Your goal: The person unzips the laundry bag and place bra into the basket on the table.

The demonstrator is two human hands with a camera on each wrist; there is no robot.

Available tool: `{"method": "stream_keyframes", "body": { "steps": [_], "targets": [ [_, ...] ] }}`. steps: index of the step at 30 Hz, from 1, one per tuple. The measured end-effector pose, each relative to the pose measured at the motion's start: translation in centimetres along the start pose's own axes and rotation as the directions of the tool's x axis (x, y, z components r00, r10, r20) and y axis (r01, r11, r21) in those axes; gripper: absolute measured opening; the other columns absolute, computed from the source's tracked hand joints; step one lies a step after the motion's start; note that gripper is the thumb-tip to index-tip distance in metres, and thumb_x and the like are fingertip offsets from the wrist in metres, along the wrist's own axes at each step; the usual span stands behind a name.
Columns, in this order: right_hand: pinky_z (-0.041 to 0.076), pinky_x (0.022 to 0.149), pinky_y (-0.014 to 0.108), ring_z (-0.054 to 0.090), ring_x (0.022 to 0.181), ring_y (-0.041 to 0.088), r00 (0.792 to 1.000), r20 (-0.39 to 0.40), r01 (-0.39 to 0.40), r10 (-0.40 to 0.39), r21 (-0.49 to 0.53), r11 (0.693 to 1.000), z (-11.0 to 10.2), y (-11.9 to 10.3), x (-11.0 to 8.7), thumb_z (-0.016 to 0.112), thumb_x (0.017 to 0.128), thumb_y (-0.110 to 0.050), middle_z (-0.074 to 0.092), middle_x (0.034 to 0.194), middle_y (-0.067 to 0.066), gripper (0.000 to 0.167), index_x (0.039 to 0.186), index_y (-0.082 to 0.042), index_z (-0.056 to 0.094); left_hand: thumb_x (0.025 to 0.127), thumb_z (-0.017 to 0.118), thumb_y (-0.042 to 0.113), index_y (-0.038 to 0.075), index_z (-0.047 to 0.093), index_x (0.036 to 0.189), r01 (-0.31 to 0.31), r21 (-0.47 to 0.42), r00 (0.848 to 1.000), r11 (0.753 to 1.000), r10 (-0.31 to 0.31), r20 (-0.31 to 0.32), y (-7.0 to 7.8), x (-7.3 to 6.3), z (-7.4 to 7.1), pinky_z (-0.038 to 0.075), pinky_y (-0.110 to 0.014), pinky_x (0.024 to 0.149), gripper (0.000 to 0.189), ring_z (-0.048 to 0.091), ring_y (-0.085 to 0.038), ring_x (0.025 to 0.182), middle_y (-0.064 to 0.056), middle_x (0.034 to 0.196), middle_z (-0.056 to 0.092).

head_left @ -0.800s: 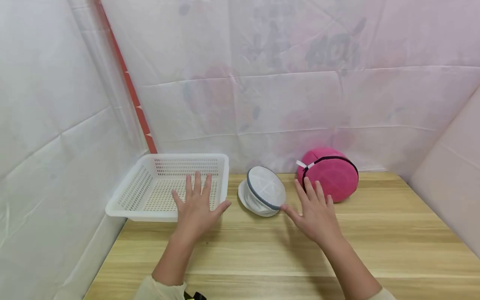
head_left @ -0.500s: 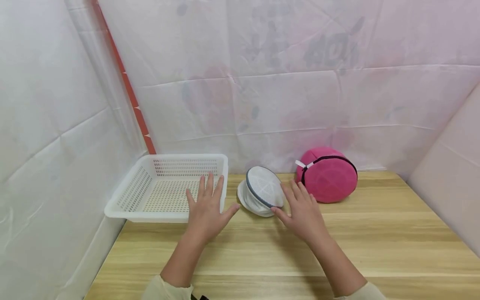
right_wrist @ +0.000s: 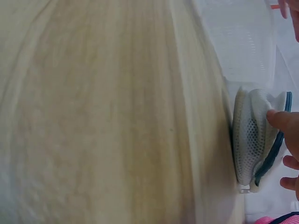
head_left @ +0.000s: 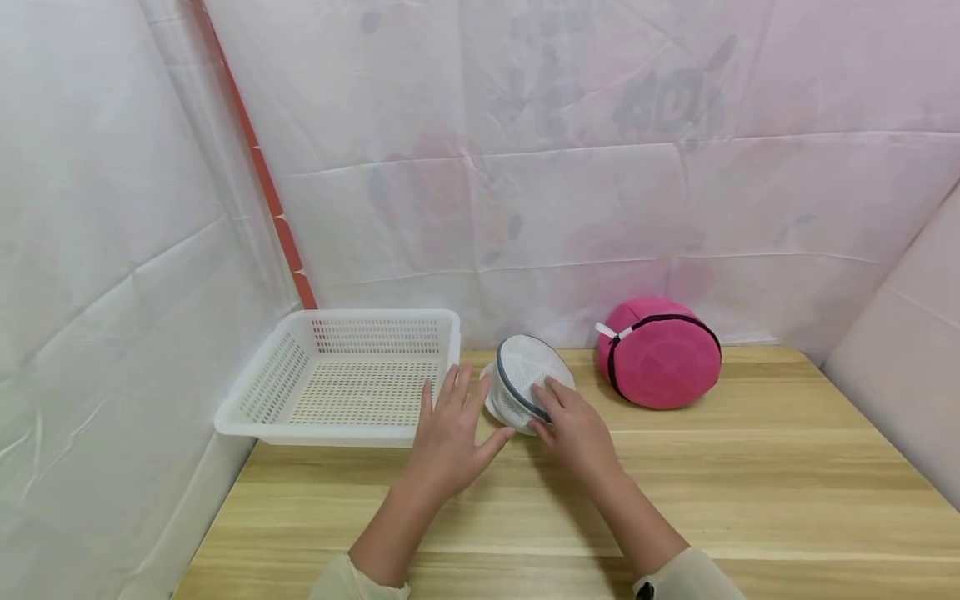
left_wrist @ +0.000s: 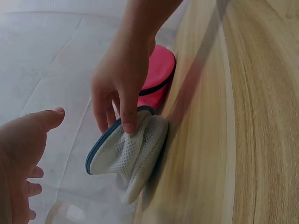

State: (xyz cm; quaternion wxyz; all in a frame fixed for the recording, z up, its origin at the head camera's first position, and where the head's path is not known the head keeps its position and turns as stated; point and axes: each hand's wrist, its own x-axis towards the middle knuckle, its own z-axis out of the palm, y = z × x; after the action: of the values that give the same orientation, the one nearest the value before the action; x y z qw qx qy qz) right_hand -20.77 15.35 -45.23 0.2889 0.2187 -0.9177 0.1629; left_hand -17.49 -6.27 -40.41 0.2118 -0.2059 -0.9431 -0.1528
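Observation:
A white mesh laundry bag (head_left: 531, 371) with a dark blue-grey rim stands tilted on the table, partly crumpled. My right hand (head_left: 576, 432) holds its near right edge, fingers over the top face and thumb against the mesh side, as the left wrist view also shows. To the left of the bag, my left hand (head_left: 450, 442) is held with fingers stretched out and thumb spread towards it, apart from it in the left wrist view. The left fingers overlap the right side of a white perforated plastic basket (head_left: 337, 433) in the head view.
A round pink mesh bag (head_left: 663, 367) with a black zip and white pull tab lies at the back right, against the sheet-covered wall (head_left: 570, 208). The wooden table (head_left: 525, 533) reaches to the white side sheeting (head_left: 112, 375) on the left.
Both hands have moved inwards, closer to the white mesh bag. My right hand has come from beside the pink bag and taken hold of the white one.

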Motion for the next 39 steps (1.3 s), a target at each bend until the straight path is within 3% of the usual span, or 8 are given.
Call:
{"method": "stream_keyframes", "body": {
  "steps": [8, 15, 24, 32, 39],
  "targets": [
    [0.058, 0.085, 0.047, 0.067, 0.107, 0.033, 0.996, -0.092, -0.007, 0.011, 0.036, 0.999, 0.6, 0.0, -0.3, 0.081, 0.078, -0.005, 0.068, 0.12, 0.015, 0.034, 0.111, -0.006, 0.073, 0.09, 0.065, 0.051, 0.015, 0.051, 0.142, -0.03, -0.021, 0.999, 0.999, 0.03, 0.023, 0.5, -0.1, 0.2, 0.027, -0.064, 0.115, 0.065, 0.037, -0.032, 0.142, -0.012, 0.152, 0.042],
    [0.06, 0.079, 0.046, 0.069, 0.102, 0.032, 0.987, -0.162, 0.019, -0.015, 0.023, 1.0, 0.0, 0.3, -0.9, 0.08, 0.074, 0.002, 0.071, 0.112, 0.014, 0.029, 0.102, -0.003, 0.075, 0.09, 0.067, 0.046, 0.015, 0.055, 0.139, -0.047, -0.01, 0.998, 0.999, 0.047, 0.032, 0.8, -0.2, 0.6, 0.034, -0.059, 0.113, 0.059, 0.041, -0.03, 0.14, -0.011, 0.151, 0.045],
    [0.06, 0.081, 0.042, 0.071, 0.097, 0.028, 0.979, -0.198, 0.06, -0.05, 0.045, 0.997, -1.2, 0.3, -1.6, 0.078, 0.072, 0.006, 0.073, 0.104, 0.011, 0.024, 0.094, -0.003, 0.074, 0.089, 0.071, 0.037, 0.013, 0.057, 0.137, -0.08, -0.027, 0.996, 0.996, 0.081, 0.021, 1.3, -0.3, 0.9, 0.037, -0.057, 0.112, 0.055, 0.044, -0.032, 0.137, -0.012, 0.147, 0.049],
    [0.06, 0.082, 0.039, 0.071, 0.096, 0.026, 0.98, -0.196, 0.055, -0.032, 0.112, 0.992, -2.2, -0.4, -1.7, 0.079, 0.071, 0.008, 0.074, 0.101, 0.01, 0.022, 0.089, -0.004, 0.074, 0.087, 0.073, 0.014, 0.01, 0.062, 0.129, -0.149, -0.036, 0.987, 0.988, 0.147, -0.063, 0.9, 0.4, 2.0, 0.039, -0.046, 0.113, 0.044, 0.05, -0.032, 0.132, -0.014, 0.14, 0.055],
    [0.059, 0.083, 0.036, 0.07, 0.097, 0.025, 0.973, -0.227, 0.07, -0.033, 0.153, 0.986, -2.7, -0.6, -2.0, 0.081, 0.068, 0.009, 0.074, 0.102, 0.008, 0.026, 0.088, -0.006, 0.074, 0.085, 0.074, 0.01, 0.014, 0.073, 0.104, -0.188, -0.03, 0.97, 0.982, 0.181, -0.165, 0.5, 0.9, 2.9, 0.05, -0.044, 0.1, 0.02, 0.062, -0.023, 0.115, -0.005, 0.117, 0.069]
  ]
}}
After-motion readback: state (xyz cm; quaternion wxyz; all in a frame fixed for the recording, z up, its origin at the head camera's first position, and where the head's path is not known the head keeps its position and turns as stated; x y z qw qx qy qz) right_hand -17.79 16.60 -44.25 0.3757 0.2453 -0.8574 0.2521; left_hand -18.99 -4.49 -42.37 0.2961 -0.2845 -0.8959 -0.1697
